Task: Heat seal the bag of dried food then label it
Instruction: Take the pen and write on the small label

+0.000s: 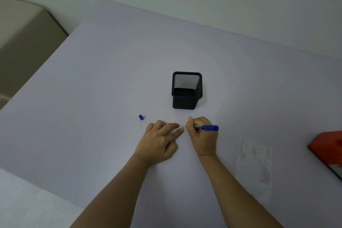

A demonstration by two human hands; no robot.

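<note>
My right hand (200,135) gripped the blue marker (210,127) over the small label (183,128), which my left hand (161,139) pinned under straight fingertips. The clear bag (255,159) lay well right of my fingers. If that pressure slackened, I judged, the label could skid and the ink smear.

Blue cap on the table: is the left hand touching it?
Apart. The head view shows the blue cap lying alone on the table, with a strip of bare tabletop between it and the left hand.
</note>
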